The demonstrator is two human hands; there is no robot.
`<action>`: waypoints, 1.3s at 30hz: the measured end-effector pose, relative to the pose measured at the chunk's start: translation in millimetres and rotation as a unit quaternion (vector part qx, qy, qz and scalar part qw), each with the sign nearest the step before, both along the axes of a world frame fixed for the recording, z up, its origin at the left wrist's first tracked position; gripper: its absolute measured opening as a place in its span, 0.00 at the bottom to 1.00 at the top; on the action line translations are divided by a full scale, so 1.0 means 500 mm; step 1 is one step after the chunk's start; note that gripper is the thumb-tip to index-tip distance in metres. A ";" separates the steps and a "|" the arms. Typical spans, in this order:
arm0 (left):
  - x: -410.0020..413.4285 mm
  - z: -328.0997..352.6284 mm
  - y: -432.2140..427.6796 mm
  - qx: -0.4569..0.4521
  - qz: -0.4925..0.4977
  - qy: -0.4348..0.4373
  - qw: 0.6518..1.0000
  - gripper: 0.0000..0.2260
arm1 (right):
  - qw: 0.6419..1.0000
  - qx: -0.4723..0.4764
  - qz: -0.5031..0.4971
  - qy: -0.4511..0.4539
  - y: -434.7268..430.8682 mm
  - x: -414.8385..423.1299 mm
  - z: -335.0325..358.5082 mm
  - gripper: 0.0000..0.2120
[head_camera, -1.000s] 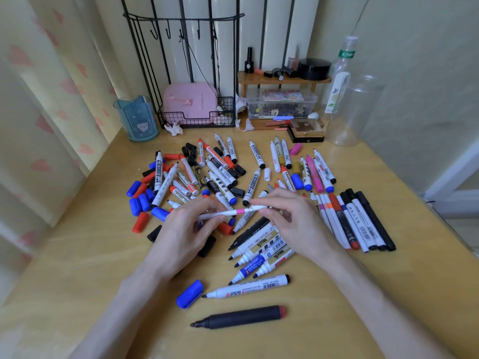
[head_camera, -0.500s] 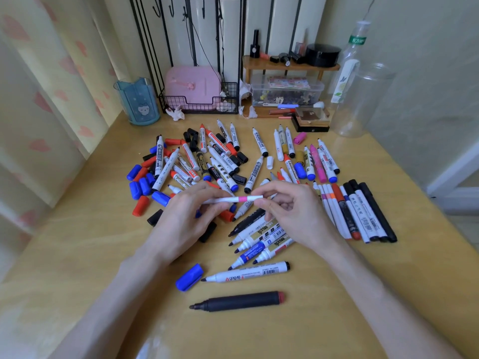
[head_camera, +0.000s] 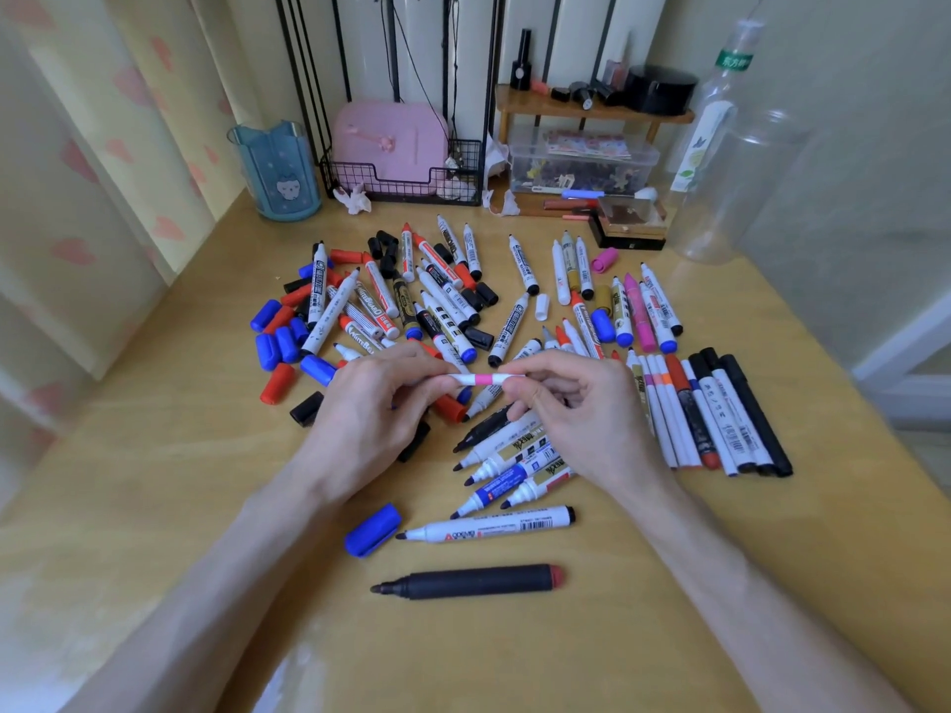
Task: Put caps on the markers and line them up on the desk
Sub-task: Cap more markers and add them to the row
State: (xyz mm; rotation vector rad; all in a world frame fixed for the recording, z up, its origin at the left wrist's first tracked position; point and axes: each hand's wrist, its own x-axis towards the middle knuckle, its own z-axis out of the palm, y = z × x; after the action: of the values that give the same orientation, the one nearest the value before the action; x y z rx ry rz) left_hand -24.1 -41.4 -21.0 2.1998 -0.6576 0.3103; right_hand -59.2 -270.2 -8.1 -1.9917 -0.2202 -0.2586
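Observation:
Above the middle of the wooden desk (head_camera: 154,481) I hold a thin white marker with a pink band (head_camera: 481,379) level. My left hand (head_camera: 378,409) grips its left end and my right hand (head_camera: 576,403) pinches its right end. Behind and under my hands lies a heap of uncapped markers (head_camera: 437,301) mixed with loose blue, red and black caps (head_camera: 280,347). A row of capped markers (head_camera: 715,414) lies side by side to the right. Nearer me lie a black marker (head_camera: 473,580), a white marker (head_camera: 494,524) and a blue cap (head_camera: 371,530).
At the desk's back stand a blue cup (head_camera: 278,169), a wire basket with a pink box (head_camera: 391,146), a small wooden shelf (head_camera: 592,110) over a clear box, and clear plastic bottles (head_camera: 731,162) at the right. A curtain hangs at the left.
My hands have drawn closer together along the pink-banded marker, so less of it shows between them. The camera has tilted down a little.

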 end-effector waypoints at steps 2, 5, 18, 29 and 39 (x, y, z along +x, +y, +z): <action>-0.001 0.002 -0.001 -0.008 0.002 -0.001 1.000 0.12 | 1.000 0.006 -0.005 -0.004 0.001 -0.002 0.003 0.06; -0.005 0.003 -0.001 -0.015 0.003 0.007 1.000 0.12 | 1.000 0.003 -0.006 -0.006 0.003 -0.003 0.003 0.06; -0.034 0.035 -0.032 -0.112 -0.070 0.126 0.983 0.08 | 0.970 0.226 0.038 0.084 0.010 -0.006 0.040 0.10; -0.036 0.030 -0.032 -0.105 -0.025 0.112 0.988 0.10 | 0.957 -0.063 -0.261 0.110 -0.186 0.031 0.075 0.10; -0.031 0.012 -0.038 -0.042 -0.023 0.084 0.995 0.09 | 0.892 -0.288 -0.322 0.134 -0.225 0.044 0.033 0.12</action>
State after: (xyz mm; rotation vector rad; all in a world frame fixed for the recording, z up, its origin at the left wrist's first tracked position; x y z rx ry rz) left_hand -39.5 -60.2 -14.9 2.1000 -0.5902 0.1247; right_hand -37.3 -382.9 8.2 -2.6176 0.6296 -0.3597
